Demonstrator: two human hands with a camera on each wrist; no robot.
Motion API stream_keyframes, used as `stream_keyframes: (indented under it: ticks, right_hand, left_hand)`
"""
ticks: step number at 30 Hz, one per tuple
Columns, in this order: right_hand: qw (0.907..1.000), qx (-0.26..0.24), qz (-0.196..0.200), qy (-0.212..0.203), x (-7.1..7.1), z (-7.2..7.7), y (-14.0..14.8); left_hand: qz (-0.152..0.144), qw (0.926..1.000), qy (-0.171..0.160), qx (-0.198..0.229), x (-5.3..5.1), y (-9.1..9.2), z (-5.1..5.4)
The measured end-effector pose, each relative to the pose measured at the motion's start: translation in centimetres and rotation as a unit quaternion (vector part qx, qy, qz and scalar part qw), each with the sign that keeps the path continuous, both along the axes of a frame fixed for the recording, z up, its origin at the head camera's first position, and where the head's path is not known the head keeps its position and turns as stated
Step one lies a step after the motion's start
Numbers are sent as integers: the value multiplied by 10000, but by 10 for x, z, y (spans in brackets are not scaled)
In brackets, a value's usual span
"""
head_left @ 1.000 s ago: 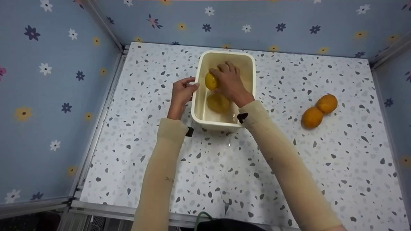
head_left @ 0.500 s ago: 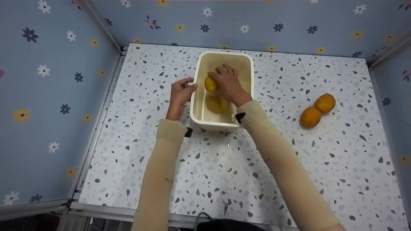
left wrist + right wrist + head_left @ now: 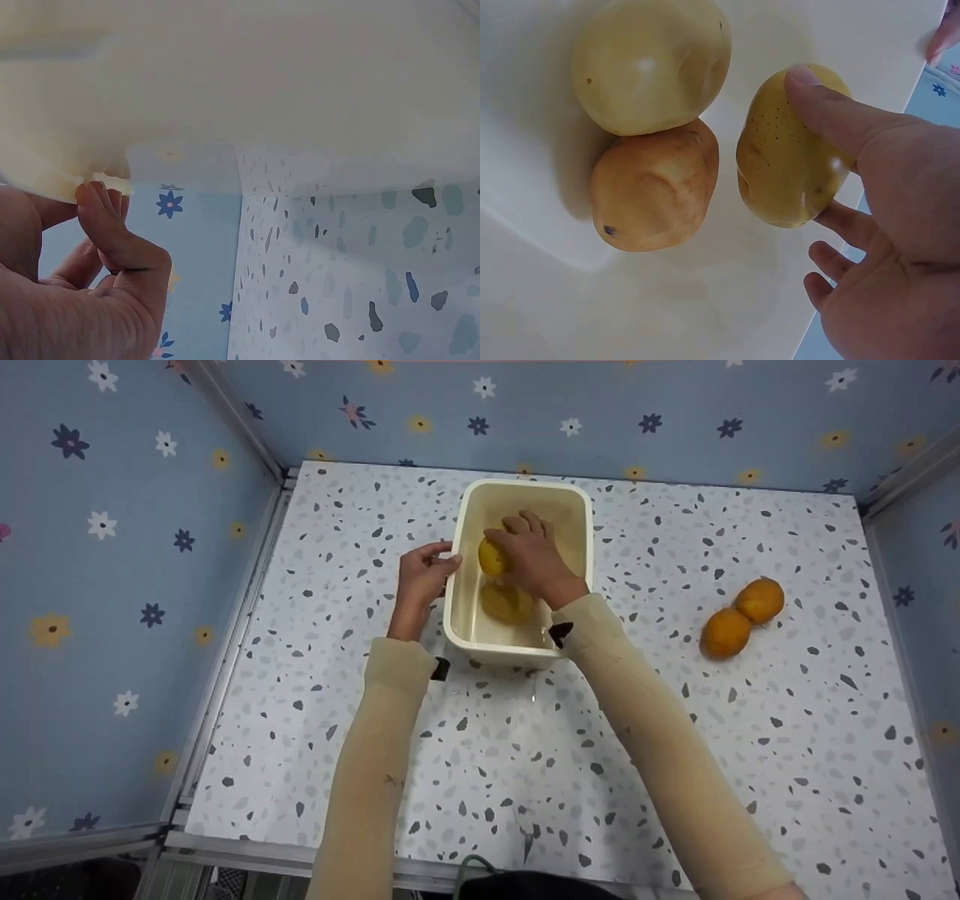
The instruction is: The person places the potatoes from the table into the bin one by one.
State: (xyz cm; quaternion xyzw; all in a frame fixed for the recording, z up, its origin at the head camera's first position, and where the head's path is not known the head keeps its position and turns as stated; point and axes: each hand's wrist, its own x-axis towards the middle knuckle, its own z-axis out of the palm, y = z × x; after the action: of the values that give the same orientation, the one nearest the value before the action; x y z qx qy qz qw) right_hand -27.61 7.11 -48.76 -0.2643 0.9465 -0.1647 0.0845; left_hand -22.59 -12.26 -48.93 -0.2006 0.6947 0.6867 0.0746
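Note:
A deep cream plastic bin (image 3: 589,532) stands on the table. My left hand (image 3: 421,585) pinches its left rim between thumb and fingers, also seen in the left wrist view, where the bin's wall (image 3: 300,90) fills the top. Inside the bin, my right hand (image 3: 536,556) holds a yellow potato (image 3: 492,557), its thumb (image 3: 829,109) laid across the skin in the right wrist view. Two more potatoes lie together in the bin there, a pale yellow one (image 3: 652,67) and a browner one (image 3: 656,187). In the head view they are partly hidden by my right hand.
Two orange-brown, potato-like round things (image 3: 726,634) touch each other on the speckled table (image 3: 810,780), right of the bin. Blue flowered panels (image 3: 112,585) border the left, back and right sides. A metal frame edge runs along the front.
Over the last second my right hand and the held potato have shifted very slightly towards me inside the bin. My left hand stays on the rim.

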Motion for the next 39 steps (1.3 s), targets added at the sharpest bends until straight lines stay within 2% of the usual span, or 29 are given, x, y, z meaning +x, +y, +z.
stream_keyframes:
  ticks: [3,10,21,29,35,39]
  right_hand:
    - [10000,-15,-7,-9,0,0,0]
    - [9990,-430,-30,119,-3,-1,-1]
    - [9995,-227,-190,-77,0,3,0]
    - [9992,-261,-249,192,0,4,0]
    - [9978,-377,-500,230,0,6,-1]
    - [9946,-617,-819,153,1,13,0]
  left_hand:
    - [-22,10000,2,-54,0,0,0]
    - [-28,9999,62,-93,0,0,0]
    - [24,9998,206,-55,1,1,-1]
    - [19,10000,98,-6,1,1,1]
    - [4,9999,42,-127,0,1,2]
    - [13,9996,-21,-264,-2,0,3]
